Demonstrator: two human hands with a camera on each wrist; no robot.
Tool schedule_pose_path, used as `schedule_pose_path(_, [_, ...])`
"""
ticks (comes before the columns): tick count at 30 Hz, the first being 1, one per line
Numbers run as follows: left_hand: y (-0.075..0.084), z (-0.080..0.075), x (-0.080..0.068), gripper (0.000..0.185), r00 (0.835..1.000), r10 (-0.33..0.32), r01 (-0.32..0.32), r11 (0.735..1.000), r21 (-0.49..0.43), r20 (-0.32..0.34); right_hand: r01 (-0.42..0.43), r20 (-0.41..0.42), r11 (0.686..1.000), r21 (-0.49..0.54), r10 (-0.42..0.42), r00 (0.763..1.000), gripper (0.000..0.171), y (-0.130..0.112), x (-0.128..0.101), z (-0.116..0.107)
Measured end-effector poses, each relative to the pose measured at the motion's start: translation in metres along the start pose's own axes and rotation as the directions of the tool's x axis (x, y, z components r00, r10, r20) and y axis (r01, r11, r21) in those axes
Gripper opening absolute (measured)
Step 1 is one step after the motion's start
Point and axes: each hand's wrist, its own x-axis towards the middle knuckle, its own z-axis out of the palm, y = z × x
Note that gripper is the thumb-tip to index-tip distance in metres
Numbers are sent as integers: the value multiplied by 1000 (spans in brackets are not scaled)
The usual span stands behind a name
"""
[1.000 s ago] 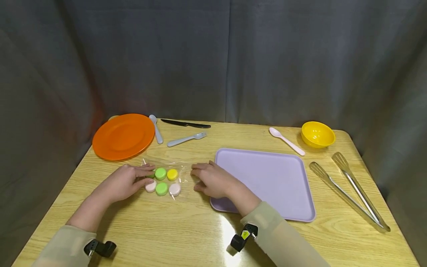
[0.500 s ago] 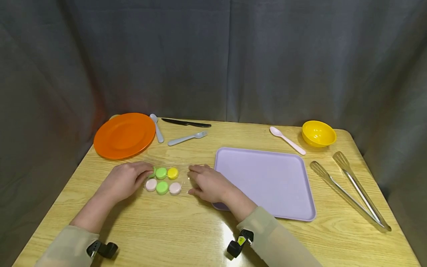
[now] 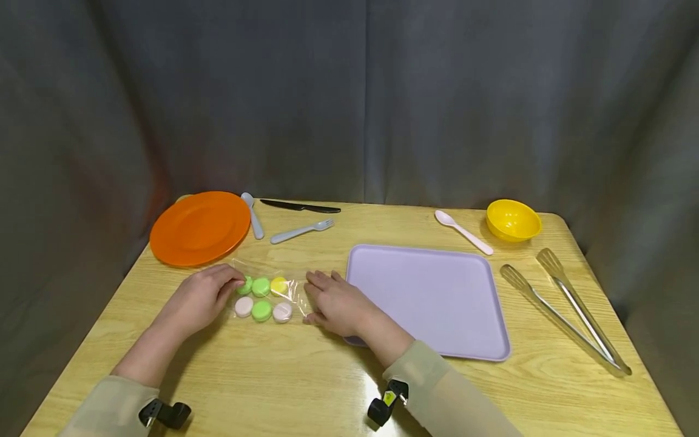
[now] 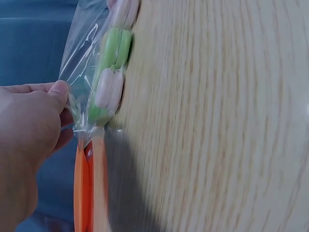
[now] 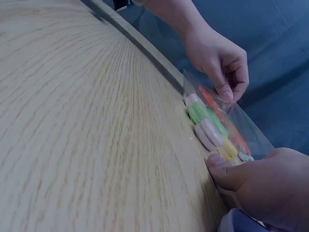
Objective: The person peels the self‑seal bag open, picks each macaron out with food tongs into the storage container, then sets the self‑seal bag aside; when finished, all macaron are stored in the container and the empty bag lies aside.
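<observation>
Bag (image 3: 266, 292) opening prob. hidden by hands.

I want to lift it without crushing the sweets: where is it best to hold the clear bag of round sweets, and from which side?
Probably by the empty film at the two ends of the clear bag, coming from left and right: the left hand and right hand already pinch there.

Wooden table (image 3: 306, 376) — holding: orange plate (image 3: 199, 228), grey spoon (image 3: 252, 215), black knife (image 3: 299, 207), grey fork (image 3: 302, 230), lilac tray (image 3: 431, 297), pink spoon (image 3: 463, 231), yellow bowl (image 3: 513, 220), metal tongs (image 3: 568, 306) — right edge. Grey curtain (image 3: 349, 97) behind.
</observation>
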Motion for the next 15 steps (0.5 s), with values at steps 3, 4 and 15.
schedule_pose_path(3, [-1,3,-1,8,1000,12,-12,1000,-28,-9,-10,3,1000,4,10,1000,70,2,-2,-1])
schedule_pose_path(4, [-1,4,-1,8,1000,20,-20,999,-33,-16,-13,1,1000,9,13,1000,69,2,-3,-2])
schedule_pose_path(15, [-5,5,-7,14,999,8,-10,999,-38,-46,9,-84,985,171,5,996,54,15,-25,-22])
